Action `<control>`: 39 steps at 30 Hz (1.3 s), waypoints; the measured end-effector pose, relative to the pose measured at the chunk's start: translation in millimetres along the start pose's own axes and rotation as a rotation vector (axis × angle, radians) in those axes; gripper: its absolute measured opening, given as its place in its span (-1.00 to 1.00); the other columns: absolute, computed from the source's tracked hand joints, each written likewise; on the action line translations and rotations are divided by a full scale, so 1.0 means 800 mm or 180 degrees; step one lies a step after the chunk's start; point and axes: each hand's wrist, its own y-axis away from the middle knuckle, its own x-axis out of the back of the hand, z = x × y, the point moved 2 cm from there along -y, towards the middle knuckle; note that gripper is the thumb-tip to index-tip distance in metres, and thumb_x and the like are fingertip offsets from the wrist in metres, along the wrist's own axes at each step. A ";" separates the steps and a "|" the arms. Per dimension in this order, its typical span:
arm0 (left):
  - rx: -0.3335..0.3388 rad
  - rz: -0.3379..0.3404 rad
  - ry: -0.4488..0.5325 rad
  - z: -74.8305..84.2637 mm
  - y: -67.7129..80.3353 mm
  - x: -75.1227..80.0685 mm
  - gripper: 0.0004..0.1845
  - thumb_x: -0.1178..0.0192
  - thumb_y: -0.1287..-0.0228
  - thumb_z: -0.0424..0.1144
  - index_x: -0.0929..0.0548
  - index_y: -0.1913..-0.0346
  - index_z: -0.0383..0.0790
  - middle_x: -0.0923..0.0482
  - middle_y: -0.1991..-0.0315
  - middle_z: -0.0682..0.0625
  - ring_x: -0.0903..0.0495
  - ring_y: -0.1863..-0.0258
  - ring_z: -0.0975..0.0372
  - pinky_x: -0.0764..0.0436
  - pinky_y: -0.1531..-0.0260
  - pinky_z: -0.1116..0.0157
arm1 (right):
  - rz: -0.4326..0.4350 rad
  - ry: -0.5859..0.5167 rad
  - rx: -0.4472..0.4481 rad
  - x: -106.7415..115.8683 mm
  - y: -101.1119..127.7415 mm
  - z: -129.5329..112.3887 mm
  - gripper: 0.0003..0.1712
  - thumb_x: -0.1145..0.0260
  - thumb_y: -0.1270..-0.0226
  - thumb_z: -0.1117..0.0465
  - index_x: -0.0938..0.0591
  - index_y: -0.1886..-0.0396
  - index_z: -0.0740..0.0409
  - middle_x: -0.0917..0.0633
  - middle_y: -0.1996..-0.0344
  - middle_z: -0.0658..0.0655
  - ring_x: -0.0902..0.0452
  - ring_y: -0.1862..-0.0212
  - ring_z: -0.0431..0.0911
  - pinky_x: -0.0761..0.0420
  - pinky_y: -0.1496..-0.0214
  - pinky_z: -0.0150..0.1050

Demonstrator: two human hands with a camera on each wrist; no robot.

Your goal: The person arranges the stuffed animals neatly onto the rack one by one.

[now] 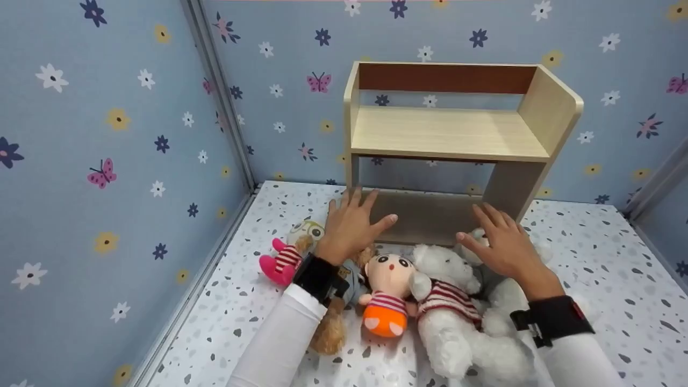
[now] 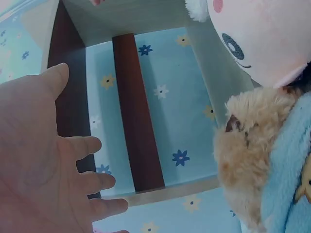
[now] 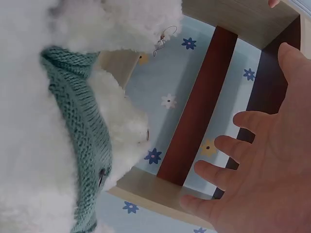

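While both of your hands hover spread over the toys, this is how things lie:

Left hand: your left hand [image 1: 352, 223], left of centre in the head view, has its fingers spread and straight, palm down above the toys. It grips nothing; whether it touches the shelf edge you cannot tell.

Right hand: your right hand [image 1: 502, 244], right of centre, is likewise spread and flat over the white plush. It holds nothing.

Shelf: one wooden two-tier shelf [image 1: 451, 134] stands upright at the upper centre against the flowered back wall, its open front facing you, so both tiers are within reach of your hands. Both tiers appear bare.

Toys, counted: five can be made out, lying in a loose row on the speckled worktop [image 1: 591, 252] just in front of the shelf.
- one big-eyed doll with pink feet [image 1: 285, 258], lower left of the row
- one tan teddy in blue [image 1: 336, 317], partly under your left wrist
- one doll with a striped top and orange bottom [image 1: 387, 295], centre
- one white bear in a striped jumper [image 1: 449, 301], touching the doll
- one white plush with a green knitted scarf [image 3: 77, 131], beneath your right hand

Why so: the toys lie on their backs or sides, touching, as if dropped in a heap.

Wrists: one black strap on each.
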 end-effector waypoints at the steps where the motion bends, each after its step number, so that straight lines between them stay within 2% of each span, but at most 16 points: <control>1: 0.0013 0.0027 -0.0003 -0.002 0.002 0.001 -0.10 0.31 -0.22 0.53 0.00 -0.53 0.16 0.06 -0.55 -0.14 0.07 -0.53 -0.07 0.06 -0.44 -0.17 | 0.0014 0.0004 -0.0001 0.001 0.002 0.001 -0.03 0.06 -0.33 -0.44 -0.01 -0.55 -0.01 -0.04 -0.52 0.27 0.08 -0.48 0.35 0.03 -0.32 0.46; 9: 0.0152 -0.0038 -0.0036 -0.026 0.020 0.005 -0.10 0.31 -0.22 0.53 0.04 -0.53 0.17 0.18 -0.56 -0.09 0.06 -0.52 -0.09 0.05 -0.43 -0.20 | 0.0134 -0.0118 -0.0120 0.012 0.028 0.026 -0.06 0.02 -0.36 -0.38 0.02 -0.55 -0.02 -0.03 -0.51 0.31 0.06 -0.44 0.43 0.05 -0.29 0.47; 13: 0.0144 -0.0060 0.0018 -0.046 0.028 0.004 -0.13 0.27 -0.26 0.49 -0.02 -0.52 0.10 0.17 -0.55 -0.13 0.02 -0.50 -0.14 0.03 -0.41 -0.22 | 0.0198 -0.0288 -0.0274 0.024 0.043 0.045 -0.06 0.01 -0.39 -0.33 0.12 -0.56 -0.05 0.02 -0.51 0.35 0.09 -0.41 0.50 0.08 -0.26 0.50; 17: 0.0161 -0.0203 0.0106 -0.066 0.037 0.002 -0.17 0.27 -0.30 0.45 -0.04 -0.52 0.11 0.15 -0.55 -0.15 0.03 -0.50 -0.17 0.03 -0.41 -0.23 | 0.0282 -0.0406 -0.0394 0.038 0.058 0.062 -0.06 0.03 -0.43 -0.28 0.23 -0.56 -0.05 0.09 -0.50 0.41 0.15 -0.42 0.51 0.12 -0.24 0.52; 21: 0.0193 -0.0350 0.0224 -0.083 0.049 -0.001 -0.22 0.22 -0.34 0.39 -0.03 -0.52 0.14 0.15 -0.55 -0.16 0.04 -0.50 -0.15 0.03 -0.41 -0.21 | 0.0422 -0.0488 -0.0426 0.045 0.071 0.071 -0.09 0.02 -0.46 -0.21 0.24 -0.56 -0.04 0.09 -0.50 0.44 0.17 -0.43 0.50 0.11 -0.21 0.54; 27: 0.0270 -0.0416 0.0533 -0.103 0.068 -0.009 -0.22 0.09 -0.32 0.34 -0.04 -0.51 0.15 0.16 -0.55 -0.15 0.10 -0.52 -0.10 0.07 -0.40 -0.25 | 0.0355 -0.0637 -0.0497 0.030 0.082 0.072 -0.08 0.02 -0.46 -0.20 0.29 -0.55 -0.09 0.14 -0.50 0.43 0.19 -0.41 0.53 0.09 -0.17 0.56; 33: 0.0257 -0.0477 0.0766 -0.111 0.076 -0.022 -0.23 0.02 -0.27 0.35 -0.01 -0.49 0.36 0.21 -0.55 -0.16 0.19 -0.53 -0.12 0.11 -0.38 -0.29 | 0.0214 -0.0597 -0.0623 0.016 0.090 0.071 -0.05 0.03 -0.45 -0.24 0.32 -0.55 -0.08 0.16 -0.50 0.44 0.18 -0.41 0.53 0.07 -0.14 0.56; 37: 0.0260 -0.0399 0.0718 -0.115 0.080 -0.032 -0.19 -0.07 -0.23 0.33 0.11 -0.45 0.54 0.21 -0.55 -0.15 0.18 -0.52 -0.16 -0.02 -0.31 -0.34 | 0.0090 -0.0533 -0.0719 0.007 0.092 0.072 -0.02 0.05 -0.43 -0.30 0.35 -0.54 -0.09 0.16 -0.49 0.46 0.15 -0.39 0.55 0.03 -0.12 0.56; 39: 0.0253 -0.0352 0.0662 -0.117 0.082 -0.037 -0.16 -0.12 -0.21 0.31 0.14 -0.44 0.56 0.17 -0.55 -0.16 0.13 -0.51 -0.18 -0.11 -0.27 -0.35 | 0.0012 -0.0514 -0.0759 0.001 0.092 0.074 -0.01 0.06 -0.42 -0.32 0.36 -0.54 -0.10 0.15 -0.49 0.47 0.13 -0.37 0.57 0.01 -0.11 0.57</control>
